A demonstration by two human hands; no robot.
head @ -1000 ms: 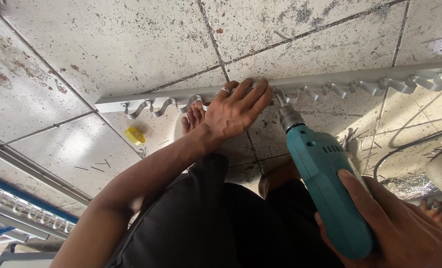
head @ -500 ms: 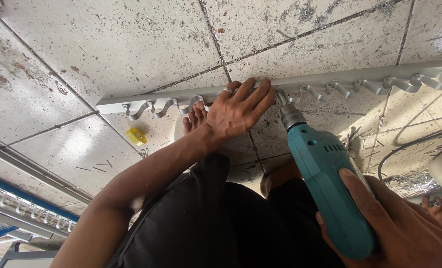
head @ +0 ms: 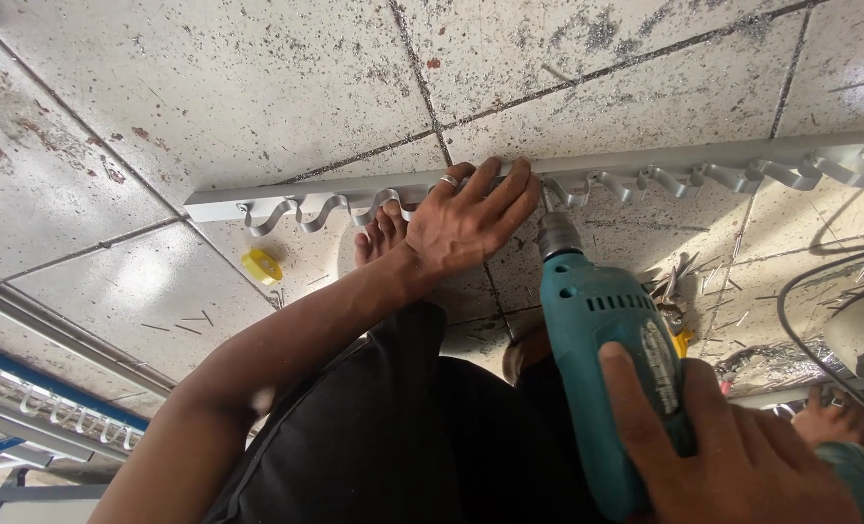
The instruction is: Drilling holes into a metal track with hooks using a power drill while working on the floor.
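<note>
A long grey metal rail (head: pixel 645 170) with curled hooks along its near edge lies across the speckled tile floor (head: pixel 257 87), running from left to right at the far side of the scene. The left hand (head: pixel 466 218) presses flat on the rail near its middle, fingers spread and unclenched, a ring on one finger. Just right of it, the teal electric drill (head: pixel 606 359) points its chuck at the rail's edge; the right hand (head: pixel 733 456) is wrapped around the drill's body at the near right. A bare foot (head: pixel 378 233) rests just left of the left hand, beneath the rail. A small yellow object (head: pixel 262 265) lies on the floor further left. Another hooked rail (head: pixel 44 403) lies at the near left. No packages or labels can be made out.
</note>
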